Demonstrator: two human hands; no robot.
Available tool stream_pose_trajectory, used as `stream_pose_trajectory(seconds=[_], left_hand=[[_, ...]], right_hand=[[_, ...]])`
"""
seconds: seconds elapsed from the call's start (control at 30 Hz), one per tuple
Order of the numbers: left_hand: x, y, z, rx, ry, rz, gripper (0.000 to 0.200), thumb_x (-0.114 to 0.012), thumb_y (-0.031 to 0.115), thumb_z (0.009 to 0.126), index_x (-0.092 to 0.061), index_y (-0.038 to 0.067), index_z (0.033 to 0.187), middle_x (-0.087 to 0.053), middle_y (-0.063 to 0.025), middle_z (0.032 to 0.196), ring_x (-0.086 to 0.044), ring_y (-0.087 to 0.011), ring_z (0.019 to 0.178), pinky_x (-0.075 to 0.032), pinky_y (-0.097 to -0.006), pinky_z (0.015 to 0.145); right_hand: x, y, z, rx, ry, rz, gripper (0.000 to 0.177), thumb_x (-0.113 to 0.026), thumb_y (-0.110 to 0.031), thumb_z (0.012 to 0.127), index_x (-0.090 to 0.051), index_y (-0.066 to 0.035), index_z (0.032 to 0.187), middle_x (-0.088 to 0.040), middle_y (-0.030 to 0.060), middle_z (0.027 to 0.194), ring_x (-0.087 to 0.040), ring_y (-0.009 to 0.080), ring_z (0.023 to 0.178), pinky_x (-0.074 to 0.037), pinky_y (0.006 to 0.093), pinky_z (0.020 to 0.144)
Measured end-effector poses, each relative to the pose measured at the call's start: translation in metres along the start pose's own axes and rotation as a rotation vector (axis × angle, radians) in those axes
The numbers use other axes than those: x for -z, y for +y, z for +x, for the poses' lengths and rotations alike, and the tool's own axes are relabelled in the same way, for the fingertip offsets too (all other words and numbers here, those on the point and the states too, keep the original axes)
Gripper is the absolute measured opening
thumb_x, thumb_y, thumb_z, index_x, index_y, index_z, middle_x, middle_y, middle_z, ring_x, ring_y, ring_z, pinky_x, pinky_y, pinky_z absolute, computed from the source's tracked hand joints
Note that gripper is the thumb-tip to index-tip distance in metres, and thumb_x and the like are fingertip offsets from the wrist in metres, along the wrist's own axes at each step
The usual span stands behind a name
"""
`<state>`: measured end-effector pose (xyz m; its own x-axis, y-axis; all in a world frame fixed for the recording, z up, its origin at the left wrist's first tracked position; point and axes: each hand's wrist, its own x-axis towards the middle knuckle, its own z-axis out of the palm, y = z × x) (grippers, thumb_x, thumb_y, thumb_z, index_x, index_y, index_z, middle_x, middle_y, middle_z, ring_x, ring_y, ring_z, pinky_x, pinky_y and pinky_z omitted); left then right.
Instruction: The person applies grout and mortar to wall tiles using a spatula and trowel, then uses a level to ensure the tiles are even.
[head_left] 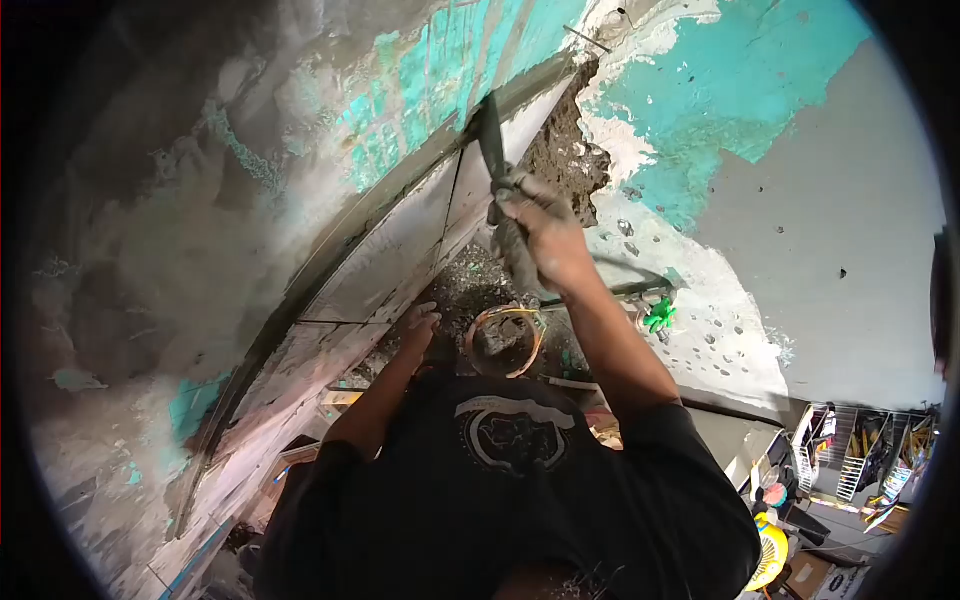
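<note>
My right hand is raised and closed around the handle of a narrow trowel. The dark, mortar-stained blade points up to the grey mortar band along the upper edge of pale tiles, and its tip appears to touch that band. Lower down, my left hand is held beside the tiled face with its fingers curled. A dark shape shows below those fingers, but I cannot make out what it is. Between the hands and lower sits a round bucket-like container with a pale rim.
The wall has peeling turquoise paint and a rough broken patch. A nail-like rod sticks out near the tile corner. At right are a green object, a wire rack with items and a yellow fan-like object.
</note>
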<state>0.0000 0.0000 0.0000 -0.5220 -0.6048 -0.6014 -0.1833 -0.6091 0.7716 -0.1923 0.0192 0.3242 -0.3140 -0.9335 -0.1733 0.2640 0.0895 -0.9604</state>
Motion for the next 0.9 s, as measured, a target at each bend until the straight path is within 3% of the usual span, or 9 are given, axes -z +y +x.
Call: stream_pose_trajectory(seconds=[0.07,0.2,0.33,0.43,0.47,0.57,0.67,0.73,0.9], left_hand=[[-0.002,0.008,0.000,0.007,0.002,0.010,0.038,-0.052,0.011,0.081,-0.047,0.000,0.117,-0.053,-0.0024,0.077,-0.048,-0.0095,0.068,-0.039,-0.0236,0.063],[-0.004,0.007,0.002,0.008,0.007,0.018,0.037,-0.052,0.010,0.081,-0.047,-0.001,0.117,-0.053,-0.0016,0.075,-0.048,-0.0093,0.066,-0.039,-0.0239,0.061],[0.006,0.007,-0.003,0.002,0.059,0.051,0.037,-0.053,0.011,0.081,-0.048,0.001,0.116,-0.055,-0.0021,0.075,-0.048,-0.0092,0.064,-0.039,-0.0236,0.058],[0.016,0.002,-0.010,0.008,0.084,0.084,0.037,-0.054,0.012,0.080,-0.050,0.001,0.115,-0.055,-0.0024,0.075,-0.048,-0.0088,0.064,-0.039,-0.0230,0.057],[0.018,0.002,-0.012,0.010,0.084,0.095,0.036,-0.054,0.012,0.080,-0.050,0.002,0.114,-0.055,-0.0025,0.075,-0.048,-0.0086,0.064,-0.039,-0.0228,0.057],[0.028,-0.002,-0.016,0.002,0.069,0.176,0.033,-0.053,0.014,0.081,-0.051,0.007,0.113,-0.060,-0.0008,0.084,-0.053,-0.0057,0.066,-0.039,-0.0205,0.049],[0.028,0.004,-0.020,0.006,0.074,0.185,0.033,-0.053,0.014,0.081,-0.051,0.006,0.113,-0.060,-0.0010,0.084,-0.053,-0.0060,0.067,-0.039,-0.0204,0.050],[0.034,-0.005,-0.012,-0.035,0.068,0.086,0.033,-0.053,0.014,0.081,-0.051,0.006,0.113,-0.061,-0.0014,0.084,-0.054,-0.0064,0.067,-0.039,-0.0207,0.050],[0.032,-0.009,-0.008,-0.024,0.124,0.085,0.031,-0.053,0.013,0.081,-0.051,0.007,0.112,-0.061,-0.0020,0.085,-0.055,-0.0071,0.069,-0.040,-0.0208,0.053]], right_hand=[[-0.004,0.014,-0.003,0.094,-0.012,-0.060,0.026,-0.052,-0.015,0.085,-0.049,-0.006,0.109,-0.055,0.0070,0.075,-0.053,0.0165,0.050,-0.043,0.0250,0.044],[0.001,0.002,-0.031,-0.066,-0.104,0.208,0.040,-0.051,-0.018,0.084,-0.042,-0.002,0.120,-0.054,0.0102,0.077,-0.053,0.0174,0.050,-0.043,0.0259,0.044],[0.020,0.032,-0.035,0.105,-0.133,0.379,0.047,-0.052,-0.015,0.084,-0.038,0.000,0.126,-0.055,0.0127,0.082,-0.055,0.0185,0.058,-0.047,0.0264,0.052],[0.041,0.081,0.006,0.524,0.142,-0.291,0.050,-0.053,-0.009,0.083,-0.035,0.000,0.129,-0.056,0.0129,0.088,-0.057,0.0195,0.070,-0.049,0.0261,0.062],[0.042,0.086,0.013,0.424,0.115,-0.186,0.052,-0.054,-0.005,0.083,-0.035,0.001,0.130,-0.058,0.0138,0.093,-0.057,0.0188,0.078,-0.048,0.0276,0.068],[0.051,0.095,0.048,0.909,0.246,-0.859,0.044,-0.056,-0.015,0.083,-0.044,-0.007,0.125,-0.058,0.0126,0.094,-0.060,0.0246,0.073,-0.048,0.0308,0.066],[0.049,0.091,0.026,0.603,0.285,-1.156,0.048,-0.056,-0.010,0.081,-0.044,-0.013,0.127,-0.058,0.0151,0.095,-0.058,0.0255,0.073,-0.048,0.0323,0.064],[0.053,0.087,0.009,0.703,0.297,-1.192,0.046,-0.054,-0.012,0.083,-0.044,-0.012,0.128,-0.060,0.0115,0.087,-0.057,0.0220,0.063,-0.048,0.0309,0.057],[0.067,0.060,-0.010,0.213,0.283,-0.285,0.044,-0.050,-0.016,0.086,-0.041,-0.007,0.128,-0.056,0.0053,0.080,-0.054,0.0123,0.053,-0.046,0.0253,0.046]])
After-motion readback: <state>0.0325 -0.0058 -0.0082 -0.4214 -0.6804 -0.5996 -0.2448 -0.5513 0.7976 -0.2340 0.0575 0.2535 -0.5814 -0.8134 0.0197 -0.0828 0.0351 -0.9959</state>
